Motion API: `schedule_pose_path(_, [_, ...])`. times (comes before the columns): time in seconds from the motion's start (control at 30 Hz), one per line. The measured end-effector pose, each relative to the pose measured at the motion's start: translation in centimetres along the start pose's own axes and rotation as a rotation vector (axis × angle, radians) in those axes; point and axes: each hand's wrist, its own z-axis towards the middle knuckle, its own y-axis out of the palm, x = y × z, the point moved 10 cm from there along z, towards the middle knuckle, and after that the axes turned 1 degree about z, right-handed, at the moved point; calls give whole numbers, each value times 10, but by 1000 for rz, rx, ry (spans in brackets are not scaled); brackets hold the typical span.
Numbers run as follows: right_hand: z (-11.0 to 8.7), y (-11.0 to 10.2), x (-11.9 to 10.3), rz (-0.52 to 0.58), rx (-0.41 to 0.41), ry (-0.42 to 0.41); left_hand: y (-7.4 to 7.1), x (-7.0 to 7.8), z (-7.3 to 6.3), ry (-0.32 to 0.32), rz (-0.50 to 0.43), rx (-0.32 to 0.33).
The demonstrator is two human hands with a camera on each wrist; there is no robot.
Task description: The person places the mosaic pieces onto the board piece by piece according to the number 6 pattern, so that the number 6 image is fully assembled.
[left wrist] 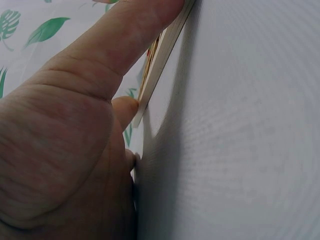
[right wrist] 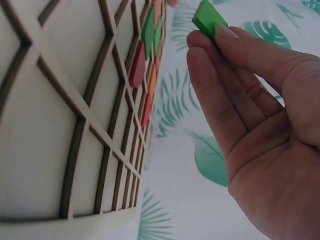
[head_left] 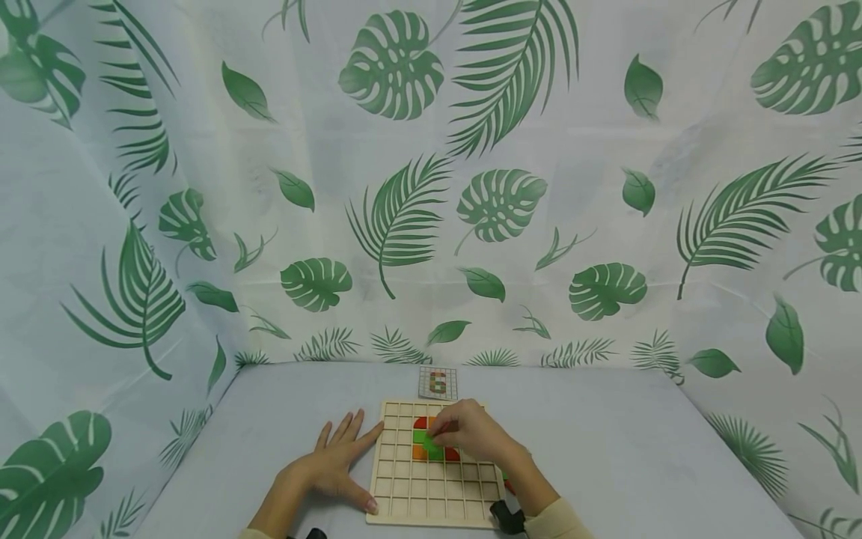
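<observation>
A wooden grid board [head_left: 404,490] lies on the table, with several red, orange and green tiles set in its upper middle squares. My right hand [head_left: 474,434] is above those tiles, pinching a green tile [right wrist: 209,17] between thumb and fingers; the right wrist view shows it held apart from the board. Fingers spread, my left hand [head_left: 330,464] rests at the board's left side, thumb by the near corner and index finger by the upper left edge. In the left wrist view the thumb [left wrist: 135,35] lies against the board's rim [left wrist: 167,47].
Behind the board lies a small card [head_left: 438,382] printed with a grid and a coloured figure like a 6. Green and red pieces [head_left: 508,483] show at the board's right edge, partly hidden by the right forearm. A leaf-patterned cloth [head_left: 417,322] closes off the back and sides.
</observation>
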Motion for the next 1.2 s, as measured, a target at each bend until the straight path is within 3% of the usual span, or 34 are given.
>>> schedule_pose_path(0.43, [4,18,-8,-48,0,-14,2,-1,1,16,8,-2])
schedule_pose_path(0.87, [6,26,-4,-62,-49,22,1,1,0,32,4,-3])
schedule_pose_path(1.2, [7,32,-6,-89,-76,-3,2,-1,1,21,8,-6])
